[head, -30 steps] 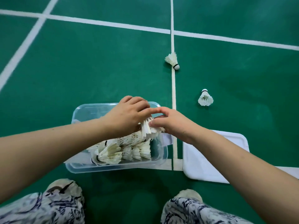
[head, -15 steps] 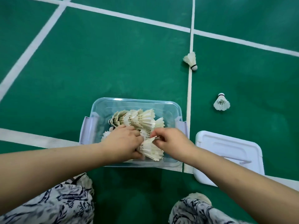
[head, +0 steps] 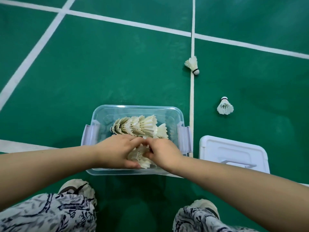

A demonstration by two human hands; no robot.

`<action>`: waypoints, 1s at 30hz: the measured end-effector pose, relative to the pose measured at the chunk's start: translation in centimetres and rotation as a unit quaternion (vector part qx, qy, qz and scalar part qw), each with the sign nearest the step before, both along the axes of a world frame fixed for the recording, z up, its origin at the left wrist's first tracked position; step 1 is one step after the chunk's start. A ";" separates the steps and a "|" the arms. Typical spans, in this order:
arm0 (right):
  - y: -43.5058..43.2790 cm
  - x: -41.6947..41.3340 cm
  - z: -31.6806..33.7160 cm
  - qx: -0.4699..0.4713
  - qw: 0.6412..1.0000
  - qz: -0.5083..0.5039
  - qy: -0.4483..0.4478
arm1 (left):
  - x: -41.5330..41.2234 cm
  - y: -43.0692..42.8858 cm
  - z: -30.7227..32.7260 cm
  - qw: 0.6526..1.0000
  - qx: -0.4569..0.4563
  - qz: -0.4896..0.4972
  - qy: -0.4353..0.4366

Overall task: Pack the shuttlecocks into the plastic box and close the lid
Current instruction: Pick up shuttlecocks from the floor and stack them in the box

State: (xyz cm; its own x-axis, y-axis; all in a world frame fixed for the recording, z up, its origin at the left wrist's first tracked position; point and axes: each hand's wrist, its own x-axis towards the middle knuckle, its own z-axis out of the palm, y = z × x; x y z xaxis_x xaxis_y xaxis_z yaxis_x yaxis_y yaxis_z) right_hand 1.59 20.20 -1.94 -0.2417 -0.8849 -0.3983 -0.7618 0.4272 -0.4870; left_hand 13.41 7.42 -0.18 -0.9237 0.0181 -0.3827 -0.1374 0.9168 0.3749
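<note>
Head view showed the left hand point(head: 117, 151) and right hand point(head: 163, 152) closer together than half a second before, both gripping the near stack of shuttlecocks point(head: 139, 156) inside the one plastic box point(head: 133, 108). One far stack point(head: 138, 126) lay behind it. Two stayed loose on the floor: the line shuttlecock point(head: 192, 64) and the right shuttlecock point(head: 224, 107). One lid point(head: 234, 148) lay right of the box.

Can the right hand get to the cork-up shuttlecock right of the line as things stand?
Probably, once freed: the right hand pinches the nested shuttlecocks in the box. Beyond the box wall, only bare floor separates it from the cork-up shuttlecock.
</note>
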 end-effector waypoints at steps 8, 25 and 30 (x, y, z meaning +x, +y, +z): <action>1.4 0.4 1.3 0.024 1.000 -0.012 -0.016 | -0.8 1.9 -1.0 0.997 -0.079 0.015 -0.016; 5.7 -4.1 14.0 -0.017 0.990 -0.118 0.080 | -6.8 6.7 11.9 0.989 -0.061 -0.020 0.133; 7.4 -5.6 16.6 -0.044 0.979 -0.164 0.109 | -8.4 8.9 15.4 0.982 -0.032 0.023 0.185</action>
State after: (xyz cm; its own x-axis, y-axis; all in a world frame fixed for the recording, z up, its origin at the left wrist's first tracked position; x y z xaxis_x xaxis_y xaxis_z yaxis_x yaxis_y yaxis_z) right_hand -4.02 27.57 14.66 -0.5900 -0.7733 -0.2321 -0.6797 0.6309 -0.3742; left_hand 4.98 16.30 15.25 -0.9990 -0.0398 -0.0200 -0.0443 0.9360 0.3493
